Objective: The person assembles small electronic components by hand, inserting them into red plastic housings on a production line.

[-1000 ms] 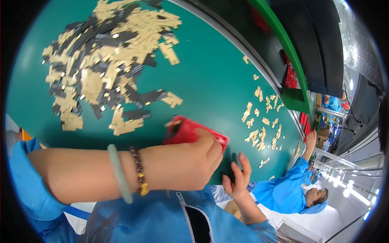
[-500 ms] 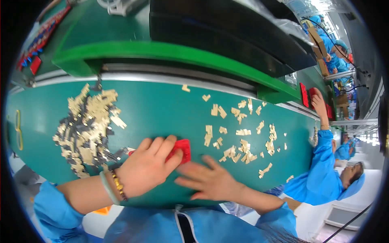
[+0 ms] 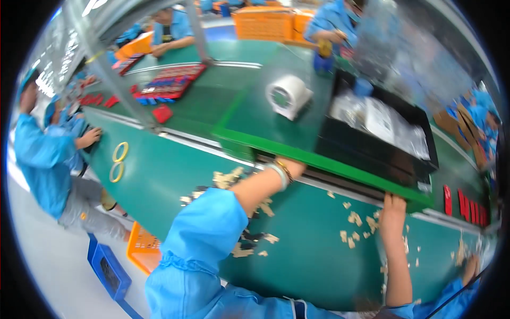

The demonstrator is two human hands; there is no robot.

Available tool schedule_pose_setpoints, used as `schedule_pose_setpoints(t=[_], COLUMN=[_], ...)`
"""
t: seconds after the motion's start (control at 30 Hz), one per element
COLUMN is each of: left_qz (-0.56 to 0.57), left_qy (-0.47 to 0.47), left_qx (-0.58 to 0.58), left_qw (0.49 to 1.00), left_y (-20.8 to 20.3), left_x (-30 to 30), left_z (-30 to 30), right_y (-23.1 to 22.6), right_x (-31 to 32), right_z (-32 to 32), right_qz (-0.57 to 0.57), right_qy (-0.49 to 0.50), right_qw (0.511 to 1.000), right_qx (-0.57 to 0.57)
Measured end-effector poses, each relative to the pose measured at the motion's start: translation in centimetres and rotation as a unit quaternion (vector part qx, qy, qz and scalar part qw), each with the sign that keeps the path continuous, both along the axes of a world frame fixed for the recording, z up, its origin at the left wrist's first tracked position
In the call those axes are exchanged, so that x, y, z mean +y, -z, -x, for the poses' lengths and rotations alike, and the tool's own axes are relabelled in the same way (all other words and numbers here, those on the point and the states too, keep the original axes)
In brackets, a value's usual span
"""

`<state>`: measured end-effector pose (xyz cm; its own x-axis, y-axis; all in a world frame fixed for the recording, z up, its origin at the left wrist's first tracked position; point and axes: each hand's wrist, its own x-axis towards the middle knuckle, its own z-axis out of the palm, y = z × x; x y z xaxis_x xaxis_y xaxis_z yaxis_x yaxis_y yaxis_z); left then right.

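My left hand [image 3: 291,166] reaches into the gap beneath a green-edged shelf [image 3: 319,161], its fingers hidden under the rim. A pale bangle and a beaded bracelet circle that wrist. Farther right, my right hand [image 3: 393,206] is raised to the same shelf edge; its fingertips pass out of sight there, and whatever they may touch cannot be seen. Partly behind my left forearm lies a pile of beige and dark flat pieces [image 3: 228,178] on the green worktable [image 3: 313,260]. Small beige pieces [image 3: 355,218] are scattered beside my right hand. The red block is not visible in either hand.
On the shelf stand a white tape roll [image 3: 288,97] and a black bin [image 3: 372,154] holding clear plastic bags. Two yellow rings [image 3: 120,161] lie at the table's left. Red parts [image 3: 464,206] line the far right. Co-workers in blue stand left, behind and at lower right.
Both hands have left the table's near side and moved up to the shelf edge. The red block that was in my left hand is out of sight. The view has swung left.
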<state>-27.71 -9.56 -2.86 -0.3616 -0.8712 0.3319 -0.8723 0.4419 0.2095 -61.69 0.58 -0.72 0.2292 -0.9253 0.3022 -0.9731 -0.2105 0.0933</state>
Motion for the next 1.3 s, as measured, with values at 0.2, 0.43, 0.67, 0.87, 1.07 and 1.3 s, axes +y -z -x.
schedule_pose_setpoints(t=[0.2,0.43,0.67,0.87,1.07,1.3], left_qz=[-0.059,-0.067,0.118,-0.001,-0.027,-0.021], left_qy=[0.082,0.256,0.223,0.154,0.268,-0.056], left_qx=[-0.075,0.049,0.203,0.141,-0.019,-0.081], left_qw=[0.992,0.963,0.946,0.978,0.963,0.995], left_y=[-2.0,2.9,-5.0,-4.1,-3.0,-2.4], left_x=[10.4,12.6,18.1,20.1,23.7,26.8], left_z=[2.2,14.1,9.4,1.7,1.0,-4.7], right_y=[7.3,2.3,-3.4,-3.1,-1.9,2.4], right_x=[-9.4,-5.7,5.5,12.8,10.0,9.5], right_z=[3.1,-1.6,-8.4,-13.7,-10.5,2.1], right_qz=[0.101,-0.058,-0.028,-0.178,-0.052,-0.093], right_qy=[0.073,-0.026,-0.220,-0.263,-0.221,0.013], right_qw=[0.990,0.996,0.938,0.792,0.916,0.994], right_qx=[-0.066,-0.062,-0.267,-0.521,-0.332,-0.049])
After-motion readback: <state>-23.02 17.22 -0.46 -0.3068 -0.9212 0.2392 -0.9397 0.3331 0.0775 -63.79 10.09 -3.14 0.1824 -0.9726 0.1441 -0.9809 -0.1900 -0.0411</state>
